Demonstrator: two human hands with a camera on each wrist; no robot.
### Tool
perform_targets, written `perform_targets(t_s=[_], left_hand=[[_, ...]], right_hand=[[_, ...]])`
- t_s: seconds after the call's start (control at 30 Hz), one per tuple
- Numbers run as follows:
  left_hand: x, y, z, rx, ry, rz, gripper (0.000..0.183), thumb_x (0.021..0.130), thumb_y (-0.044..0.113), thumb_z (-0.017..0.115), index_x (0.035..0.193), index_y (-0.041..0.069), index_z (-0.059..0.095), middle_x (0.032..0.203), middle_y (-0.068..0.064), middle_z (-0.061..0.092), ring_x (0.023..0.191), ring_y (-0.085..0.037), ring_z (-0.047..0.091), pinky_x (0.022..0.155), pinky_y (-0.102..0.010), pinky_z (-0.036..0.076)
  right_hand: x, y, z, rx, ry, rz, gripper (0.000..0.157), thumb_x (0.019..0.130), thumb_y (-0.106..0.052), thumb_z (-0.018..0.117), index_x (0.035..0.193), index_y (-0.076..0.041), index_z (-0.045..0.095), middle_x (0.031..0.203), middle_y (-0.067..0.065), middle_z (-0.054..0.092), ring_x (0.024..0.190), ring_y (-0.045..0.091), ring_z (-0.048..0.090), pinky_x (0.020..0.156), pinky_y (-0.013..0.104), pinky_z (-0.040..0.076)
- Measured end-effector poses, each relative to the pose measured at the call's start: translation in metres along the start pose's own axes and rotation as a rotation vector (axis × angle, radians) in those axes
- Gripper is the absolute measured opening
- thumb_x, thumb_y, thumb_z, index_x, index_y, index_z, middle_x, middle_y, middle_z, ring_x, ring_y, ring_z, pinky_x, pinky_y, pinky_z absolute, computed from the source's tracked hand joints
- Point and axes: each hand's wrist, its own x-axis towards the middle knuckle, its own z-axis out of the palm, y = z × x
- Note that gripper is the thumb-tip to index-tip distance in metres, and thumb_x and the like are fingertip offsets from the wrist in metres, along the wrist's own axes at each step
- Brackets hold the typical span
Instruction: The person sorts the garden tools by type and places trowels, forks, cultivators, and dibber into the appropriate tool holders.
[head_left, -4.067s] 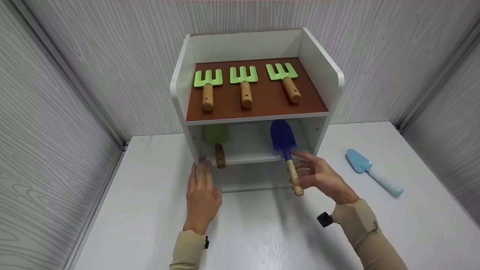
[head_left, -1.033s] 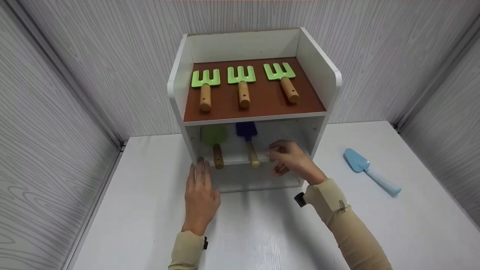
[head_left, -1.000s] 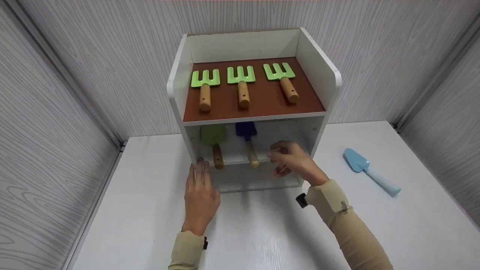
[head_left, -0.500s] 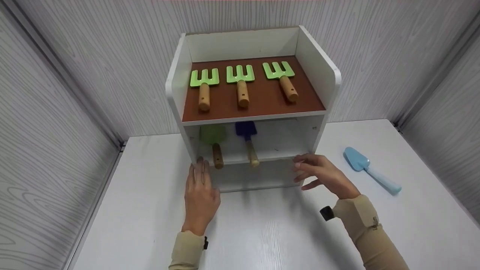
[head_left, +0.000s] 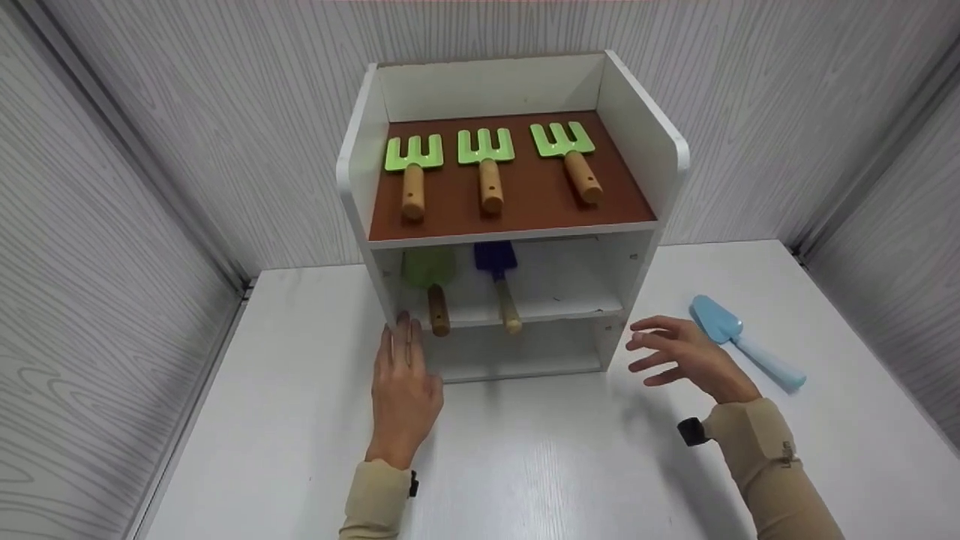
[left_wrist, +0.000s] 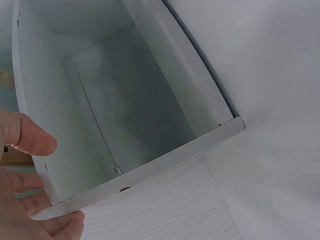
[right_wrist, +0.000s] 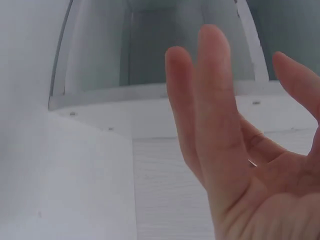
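Observation:
My left hand (head_left: 406,401) rests with straight fingers at the left front edge of a small white shelf unit (head_left: 517,318). In the left wrist view its fingertips touch the corner of a panel. My right hand (head_left: 694,356) holds nothing, its fingers spread in the air to the right of the unit. Nearest to it, a light blue hand trowel (head_left: 750,347) lies on the table, partly behind the hand. On the middle shelf lie a green shovel (head_left: 431,268) with a brown handle and a blue shovel (head_left: 496,259) with a pale wooden handle, both handles jutting past the front edge.
Three green hand forks (head_left: 414,156) with wooden handles lie side by side on the brown top board (head_left: 529,206), between raised side walls. The unit stands on a white table (head_left: 525,465), with grey wood-grain panels (head_left: 187,135) behind and at both sides.
The blue shovel, earlier in my right hand, now lies on the middle shelf beside the green shovel. My right hand has let go and drawn back rightward. The left hand has stayed put.

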Motion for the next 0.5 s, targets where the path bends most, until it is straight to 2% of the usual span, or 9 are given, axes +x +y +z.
perform_targets(t_s=[0.2,0.5], left_hand=[[0.001,0.000,0.000,-0.007,0.002,-0.005,0.071,0.078,-0.006,0.069,0.143,-0.017,0.042,0.149,-0.032,0.041,0.132,-0.053,0.043,0.109,-0.058,0.039],[-0.001,-0.001,0.001,-0.016,0.016,0.010,0.069,0.080,-0.007,0.066,0.143,-0.017,0.042,0.149,-0.033,0.041,0.133,-0.054,0.042,0.109,-0.059,0.038]], right_hand=[[-0.004,0.009,-0.016,0.000,0.052,0.033,0.065,0.101,-0.036,0.062,0.149,0.002,0.040,0.133,0.029,0.054,0.106,0.035,0.070,0.082,0.044,0.060],[-0.010,0.025,-0.041,-0.017,0.077,0.050,0.068,0.102,-0.034,0.061,0.151,0.005,0.035,0.135,0.027,0.052,0.106,0.033,0.070,0.083,0.042,0.059]])
